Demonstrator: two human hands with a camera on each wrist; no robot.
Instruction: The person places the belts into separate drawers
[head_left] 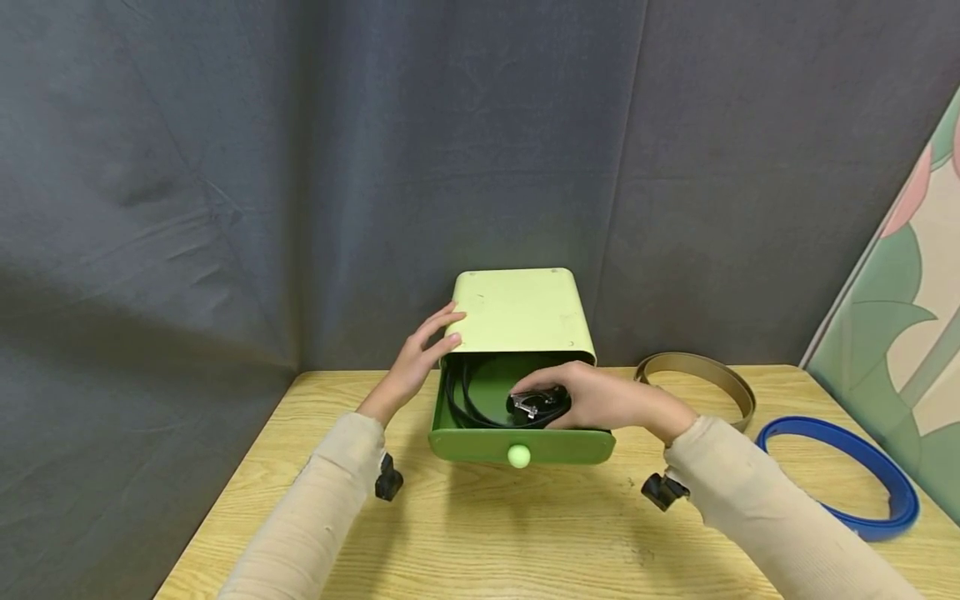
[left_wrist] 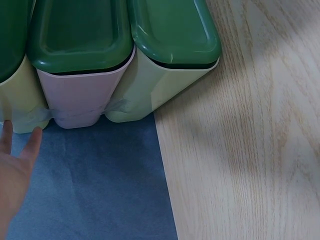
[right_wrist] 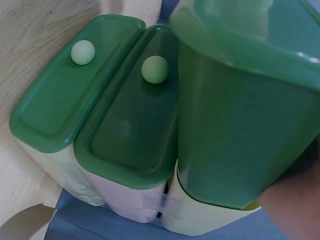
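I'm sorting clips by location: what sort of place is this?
Probably a staged recording corner, not a home: a bare light wooden table, a grey cloth backdrop, and a small green drawer box.

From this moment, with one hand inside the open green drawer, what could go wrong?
1. The right hand holds the black belt low inside the drawer; if the drawer slides in, the fingers may be pinched.
2. The left hand only touches the side of the pale green box, so the box might shift.
3. A belt loop could spring over the drawer's rim.
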